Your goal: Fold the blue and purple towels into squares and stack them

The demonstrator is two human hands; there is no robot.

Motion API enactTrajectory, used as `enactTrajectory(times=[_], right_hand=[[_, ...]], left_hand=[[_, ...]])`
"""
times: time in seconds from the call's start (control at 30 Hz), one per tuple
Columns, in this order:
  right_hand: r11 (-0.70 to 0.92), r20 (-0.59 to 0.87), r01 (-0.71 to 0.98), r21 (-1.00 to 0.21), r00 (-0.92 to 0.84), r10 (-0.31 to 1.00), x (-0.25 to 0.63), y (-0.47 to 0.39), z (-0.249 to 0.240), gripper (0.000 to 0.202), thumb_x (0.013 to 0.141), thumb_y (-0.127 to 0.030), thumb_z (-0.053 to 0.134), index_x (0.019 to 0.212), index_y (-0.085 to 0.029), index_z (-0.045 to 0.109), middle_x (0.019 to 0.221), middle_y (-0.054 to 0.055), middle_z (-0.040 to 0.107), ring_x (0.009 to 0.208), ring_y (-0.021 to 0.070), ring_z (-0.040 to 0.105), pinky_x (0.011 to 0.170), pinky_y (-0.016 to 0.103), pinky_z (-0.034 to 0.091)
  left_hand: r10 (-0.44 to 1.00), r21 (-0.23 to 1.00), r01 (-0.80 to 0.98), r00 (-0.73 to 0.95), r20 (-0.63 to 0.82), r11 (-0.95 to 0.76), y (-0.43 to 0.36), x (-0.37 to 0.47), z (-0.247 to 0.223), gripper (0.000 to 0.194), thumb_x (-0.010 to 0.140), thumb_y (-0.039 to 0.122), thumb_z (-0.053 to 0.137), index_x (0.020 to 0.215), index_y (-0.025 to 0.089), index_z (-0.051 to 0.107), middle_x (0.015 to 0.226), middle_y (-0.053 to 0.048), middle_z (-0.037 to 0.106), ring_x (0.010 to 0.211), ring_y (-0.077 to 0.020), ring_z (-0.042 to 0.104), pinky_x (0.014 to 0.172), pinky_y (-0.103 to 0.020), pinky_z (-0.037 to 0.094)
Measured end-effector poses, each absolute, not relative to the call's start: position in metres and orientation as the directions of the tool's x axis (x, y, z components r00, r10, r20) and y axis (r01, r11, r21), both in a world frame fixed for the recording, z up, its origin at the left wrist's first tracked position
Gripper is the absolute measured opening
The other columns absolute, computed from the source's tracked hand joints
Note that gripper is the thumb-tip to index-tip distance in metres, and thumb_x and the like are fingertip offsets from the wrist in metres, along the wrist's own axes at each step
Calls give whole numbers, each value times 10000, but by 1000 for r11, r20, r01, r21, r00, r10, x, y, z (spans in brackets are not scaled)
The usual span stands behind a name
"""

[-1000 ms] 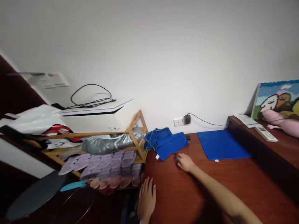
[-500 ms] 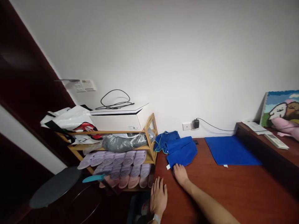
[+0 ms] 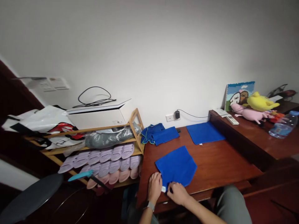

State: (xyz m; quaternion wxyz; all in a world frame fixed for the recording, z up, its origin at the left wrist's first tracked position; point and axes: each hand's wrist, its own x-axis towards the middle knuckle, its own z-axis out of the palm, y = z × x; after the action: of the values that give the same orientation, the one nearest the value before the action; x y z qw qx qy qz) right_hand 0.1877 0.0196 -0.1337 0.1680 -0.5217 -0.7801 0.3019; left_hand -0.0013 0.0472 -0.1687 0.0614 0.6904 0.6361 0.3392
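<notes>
A blue cloth (image 3: 178,165) lies partly spread on the wooden desk, a white tag at its near left corner. My right hand (image 3: 177,193) is closed on the cloth's near edge, just right of the tag, with fingers curled in. On the left side my left hand (image 3: 154,188) rests with its fingers over the desk at the cloth's left edge, touching or almost touching it; they look laid down rather than gripping. Farther back is a folded blue cloth (image 3: 165,135) beside a crumpled blue one with green trim (image 3: 151,132). Another blue cloth (image 3: 205,133) lies flat at the back right.
On the left stands a wooden rack (image 3: 137,124) with lilac slippers (image 3: 116,152), a white box (image 3: 98,118) and bags. A raised ledge on the right bears plush toys (image 3: 249,114), a remote (image 3: 232,120) and a water bottle (image 3: 283,126). The desk's front edge (image 3: 198,192) is near my hands.
My right hand has drawn one blue cloth off the pile toward me, near the desk's front edge. My left hand has come to the cloth's left edge. The view has turned right.
</notes>
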Motion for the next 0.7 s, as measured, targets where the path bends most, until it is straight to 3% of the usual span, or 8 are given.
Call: enactTrajectory(times=[0.1,0.17,0.3,0.47,0.6,0.7], right_hand=[[96,-108,495,-864,-369,923,196,25,-132,145,852,-233,569,742,-213,661,718,9,722,740,192,703,730,267,486],[31,-116,389,-921,-349,930,199,25,-130,187,859,-264,543,691,-217,608,629,-25,648,647,160,638,661,250,463],[50,-17,169,-984,-369,929,199,16,-121,194,818,-352,617,684,-212,599,629,-37,612,639,140,574,640,247,429],[-111,-80,-82,-990,-313,946,190,2,-113,407,815,-576,652,652,-244,482,531,-73,482,512,117,471,567,257,387],[-91,-61,-183,-979,-160,985,201,5,-100,575,804,-843,540,771,-271,498,566,-63,498,519,156,507,558,291,427],[24,20,-160,-987,25,999,244,21,-72,649,818,-916,432,832,-275,533,620,-33,558,593,192,568,616,321,491]], left_hand=[[930,845,534,-296,219,-28,21,27,-189,510,1000,523,396,1160,200,758,1179,-147,772,1108,-315,720,991,-468,571],[916,962,259,-400,30,81,3,44,-202,676,968,692,384,1274,190,715,1243,-166,759,1096,-319,746,929,-442,607],[912,991,-31,-387,-134,132,-28,72,-208,765,920,795,408,1414,257,635,1384,-171,698,1216,-316,721,925,-393,618],[895,981,-191,-429,-118,38,-44,83,-169,663,876,629,639,1430,265,621,1422,-142,687,1322,-354,649,993,-435,607],[916,980,-197,-399,-47,-36,-36,71,-126,636,829,518,737,1399,246,661,1410,-130,697,1295,-341,665,1014,-430,589],[876,994,-91,-482,15,-67,-23,44,-94,627,832,555,722,1359,215,694,1365,-140,715,1230,-337,694,954,-425,603]])
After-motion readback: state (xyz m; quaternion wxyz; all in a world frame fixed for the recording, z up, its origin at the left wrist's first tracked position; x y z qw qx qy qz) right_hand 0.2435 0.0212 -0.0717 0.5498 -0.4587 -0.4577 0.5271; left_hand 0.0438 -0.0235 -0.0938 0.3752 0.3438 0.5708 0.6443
